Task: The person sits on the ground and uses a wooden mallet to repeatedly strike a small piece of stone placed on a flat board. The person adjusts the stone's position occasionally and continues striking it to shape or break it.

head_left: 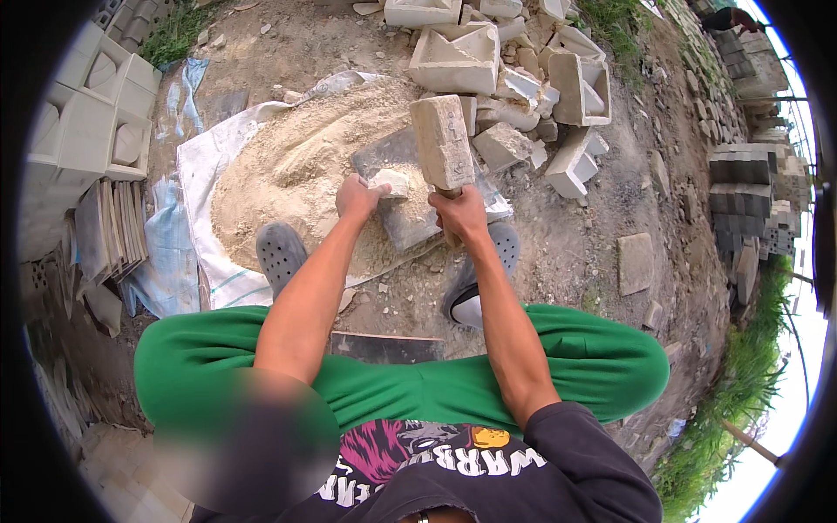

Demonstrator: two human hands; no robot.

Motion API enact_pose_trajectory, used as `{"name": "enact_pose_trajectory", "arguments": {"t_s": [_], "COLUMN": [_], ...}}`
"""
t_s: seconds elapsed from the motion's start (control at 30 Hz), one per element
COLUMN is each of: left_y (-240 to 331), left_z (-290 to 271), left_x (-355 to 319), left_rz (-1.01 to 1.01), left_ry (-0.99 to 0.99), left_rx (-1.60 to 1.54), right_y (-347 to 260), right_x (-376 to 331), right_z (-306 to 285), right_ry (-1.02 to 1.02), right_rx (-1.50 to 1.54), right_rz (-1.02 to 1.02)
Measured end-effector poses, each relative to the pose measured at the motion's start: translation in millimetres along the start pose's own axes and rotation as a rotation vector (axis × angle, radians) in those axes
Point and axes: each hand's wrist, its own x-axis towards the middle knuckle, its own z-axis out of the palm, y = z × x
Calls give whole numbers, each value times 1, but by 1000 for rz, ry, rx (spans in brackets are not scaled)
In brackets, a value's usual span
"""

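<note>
My right hand (pixel 459 212) is closed around the short handle of a mallet. The mallet's blocky, worn, dust-coloured head (pixel 439 138) is raised in front of me. Just to its left, my left hand (pixel 357 199) pinches a pale broken chunk (pixel 390 183) against a dark flat slab (pixel 410 225). The chunk and the mallet head are apart in the picture; their gap in height I cannot tell. Beige crushed material (pixel 292 179) is heaped beside and behind the slab. Under the heap a white woven sack (pixel 193 174) is spread on the ground.
Broken pale moulded blocks (pixel 458 63) are piled ahead, right of centre. Whole white blocks (pixel 83 131) and leaning thin panels (pixel 112 227) stand at left. A flat stone (pixel 635 263) lies at right, with stacked grey blocks (pixel 741 179) beyond. My clog-covered feet (pixel 281 254) flank the slab.
</note>
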Motion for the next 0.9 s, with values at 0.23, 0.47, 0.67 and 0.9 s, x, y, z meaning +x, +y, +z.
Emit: {"name": "enact_pose_trajectory", "arguments": {"t_s": [0.23, 0.47, 0.67, 0.9], "left_y": [12, 2, 7, -5], "left_z": [-3, -5, -7, -6], "left_x": [3, 8, 7, 13], "left_rz": [26, 0, 9, 8], "left_ry": [-11, -70, -80, -73], "left_rx": [-22, -51, -72, -31], "right_y": [49, 4, 27, 2], "right_x": [14, 5, 14, 8], "right_z": [16, -1, 25, 2], "right_ry": [-108, -22, 135, -56], "right_rx": [-148, -82, -91, -193], "right_rz": [29, -13, -232, 16]}}
